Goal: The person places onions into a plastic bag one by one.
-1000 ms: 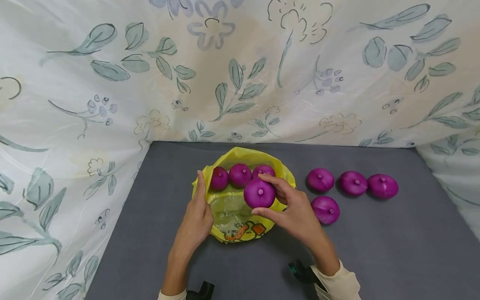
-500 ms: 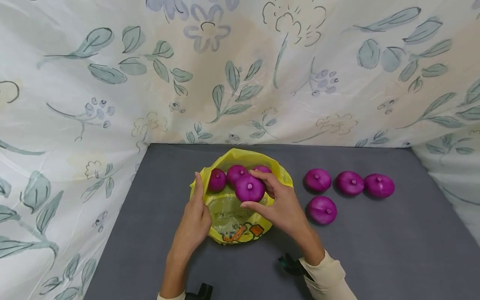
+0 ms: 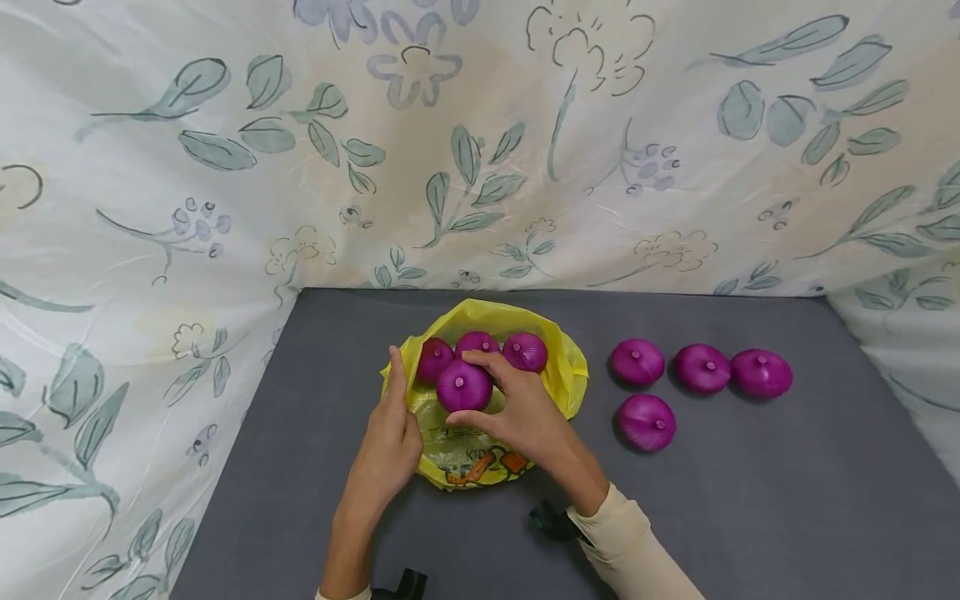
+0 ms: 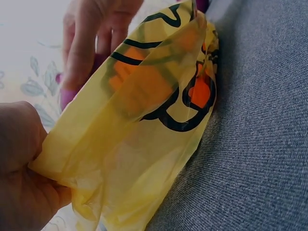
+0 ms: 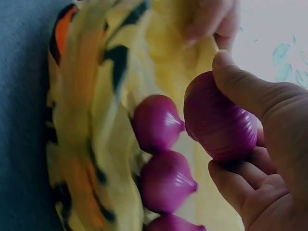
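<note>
"Onion (image 3: 461, 390) in your right hand (image 3: 527, 412): how should you expect it to handle?"

"You'll probably find it firm and fairly light, though that glossy skin could slip under a loose grip. Take it round the widest part, as you have it, with the stem stub left free"

"From the head view, where does it lie against your fingers?"

"Your thumb grips it at six o'clock and your index finger just past twelve, your palm toward four. You have it over the mouth of the yellow bag (image 3: 573, 379), with three bagged onions (image 3: 527, 353) from eleven round to two o'clock of it; you can't tell whether they touch"

"And your left hand (image 3: 384, 447)?"

"You're pinching the bag's edge at nine o'clock, index finger straight. That plastic looks thin and limp, so hold it by the rim. Four loose onions (image 3: 646, 422) lie on the grey table (image 3: 780, 500), at three o'clock from your bag"
</note>
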`<state>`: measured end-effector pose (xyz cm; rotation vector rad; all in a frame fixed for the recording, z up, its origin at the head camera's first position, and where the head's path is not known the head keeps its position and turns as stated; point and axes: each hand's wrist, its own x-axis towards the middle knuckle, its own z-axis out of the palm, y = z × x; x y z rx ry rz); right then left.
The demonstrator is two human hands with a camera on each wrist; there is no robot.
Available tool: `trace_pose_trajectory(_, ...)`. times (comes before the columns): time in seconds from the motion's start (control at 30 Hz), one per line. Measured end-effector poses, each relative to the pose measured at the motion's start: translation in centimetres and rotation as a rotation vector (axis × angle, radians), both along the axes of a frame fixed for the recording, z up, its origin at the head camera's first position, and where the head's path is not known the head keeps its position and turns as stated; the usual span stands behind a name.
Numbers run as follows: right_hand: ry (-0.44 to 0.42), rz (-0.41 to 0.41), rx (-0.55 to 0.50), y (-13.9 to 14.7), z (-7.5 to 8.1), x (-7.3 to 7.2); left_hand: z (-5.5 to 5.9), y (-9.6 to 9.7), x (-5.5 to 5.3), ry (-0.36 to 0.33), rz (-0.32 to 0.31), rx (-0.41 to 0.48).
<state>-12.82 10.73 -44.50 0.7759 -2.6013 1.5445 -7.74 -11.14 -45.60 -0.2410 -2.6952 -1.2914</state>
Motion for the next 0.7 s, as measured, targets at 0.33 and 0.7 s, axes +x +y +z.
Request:
trace_pose_trajectory(0.33,-0.021,0.05,0.084,-2.5,-1.8,0.2,0.0,-0.1,0.2,-0.056,0.011,0.03)
trace_pose_trajectory(0.7,0.018,-0.029,0.126,-3.7,-2.4,0.3,0.0,-0.2,0.0,-0.048,0.016,0.016)
